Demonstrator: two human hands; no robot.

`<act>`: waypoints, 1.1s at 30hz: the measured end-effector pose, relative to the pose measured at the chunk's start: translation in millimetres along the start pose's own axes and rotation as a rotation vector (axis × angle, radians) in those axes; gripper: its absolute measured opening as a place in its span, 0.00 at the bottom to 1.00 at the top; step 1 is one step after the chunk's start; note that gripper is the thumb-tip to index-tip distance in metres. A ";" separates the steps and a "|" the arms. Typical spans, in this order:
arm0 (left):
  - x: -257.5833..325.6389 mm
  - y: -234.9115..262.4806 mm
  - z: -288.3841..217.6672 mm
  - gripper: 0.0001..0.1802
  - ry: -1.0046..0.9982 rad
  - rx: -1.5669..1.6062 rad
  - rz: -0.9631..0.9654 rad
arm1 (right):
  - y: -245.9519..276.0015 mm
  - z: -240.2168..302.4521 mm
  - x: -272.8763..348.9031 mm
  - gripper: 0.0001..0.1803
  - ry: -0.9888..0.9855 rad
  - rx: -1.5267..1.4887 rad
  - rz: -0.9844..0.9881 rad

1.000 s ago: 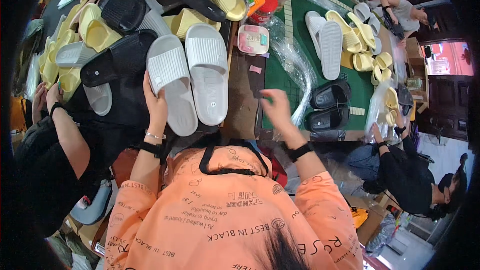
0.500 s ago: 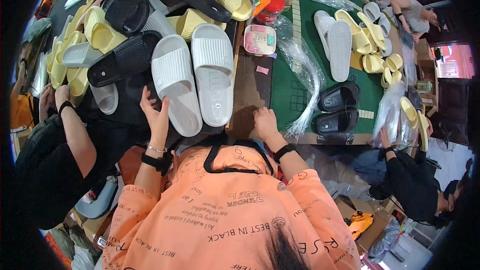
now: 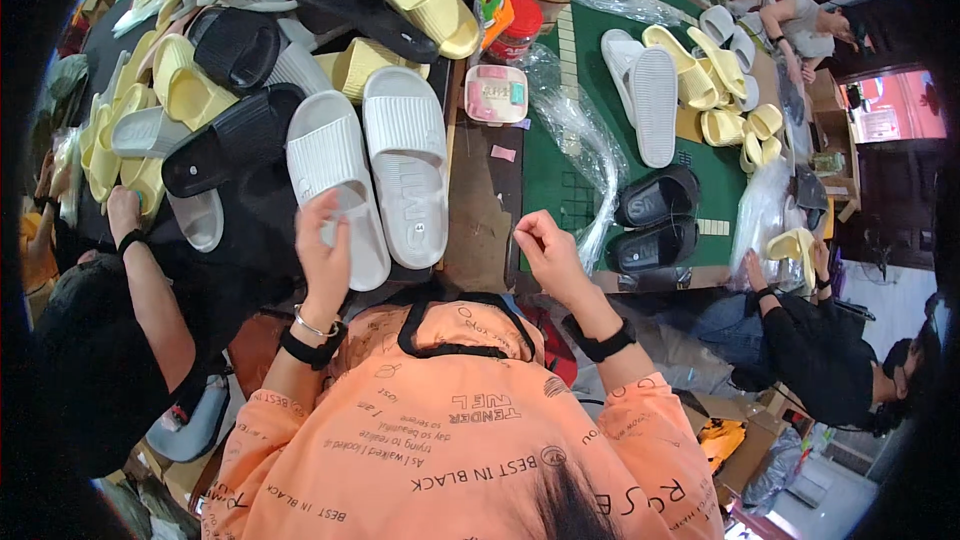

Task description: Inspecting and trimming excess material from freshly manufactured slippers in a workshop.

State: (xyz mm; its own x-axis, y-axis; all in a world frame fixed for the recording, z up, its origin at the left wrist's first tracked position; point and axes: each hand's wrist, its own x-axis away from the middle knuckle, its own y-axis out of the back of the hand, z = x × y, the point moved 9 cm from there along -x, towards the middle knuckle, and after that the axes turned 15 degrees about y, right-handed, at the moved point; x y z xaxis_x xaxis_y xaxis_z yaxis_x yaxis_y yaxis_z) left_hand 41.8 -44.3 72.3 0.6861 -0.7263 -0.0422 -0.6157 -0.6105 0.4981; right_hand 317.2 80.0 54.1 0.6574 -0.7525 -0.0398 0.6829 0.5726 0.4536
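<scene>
Two pale grey-white slides lie side by side on the dark table in front of me. My left hand is open at the heel half of the left slide, fingers and thumb apart over its footbed. Whether the fingertips touch it, I cannot tell. The right slide has a small round sticker on its footbed and lies clear of both hands. Off to its right, my right hand hovers over the table edge, fingers curled and pinched; anything between them is too small to make out.
A heap of yellow, black and white slides, including a black slide, covers the left. A pastel box and a red-lidded jar stand ahead. Clear plastic bags and black slides lie on the green mat. Co-workers handle slides at both sides.
My left hand has come over the left slide's heel half from beside it. My right hand has risen off the table. At the right, a co-worker's yellow slides have shifted.
</scene>
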 end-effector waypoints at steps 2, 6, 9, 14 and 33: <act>10.0 -56.7 -8.6 0.22 0.219 0.149 0.488 | 4.5 16.9 1.5 0.06 0.086 0.057 0.001; 68.6 -145.8 -47.6 0.17 0.374 0.285 1.232 | -8.8 23.0 7.0 0.05 0.213 0.103 0.040; 65.8 -172.1 -57.0 0.15 0.441 0.293 1.175 | -12.8 17.5 12.6 0.04 0.203 0.094 0.011; 50.6 -172.7 -55.3 0.19 0.358 0.367 1.066 | 5.4 -45.5 22.0 0.06 0.210 0.478 0.050; -0.6 -55.9 -71.9 0.12 0.152 0.051 0.964 | -23.1 17.1 -36.8 0.18 0.282 0.327 0.191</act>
State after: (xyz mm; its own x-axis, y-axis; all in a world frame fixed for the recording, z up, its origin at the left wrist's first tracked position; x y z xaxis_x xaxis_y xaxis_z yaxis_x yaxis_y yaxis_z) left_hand 103.6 13.0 106.7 -0.0798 -0.8750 0.4775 -0.9525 0.2083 0.2224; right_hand 271.8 88.9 60.3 0.8531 -0.5003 -0.1483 0.4351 0.5251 0.7314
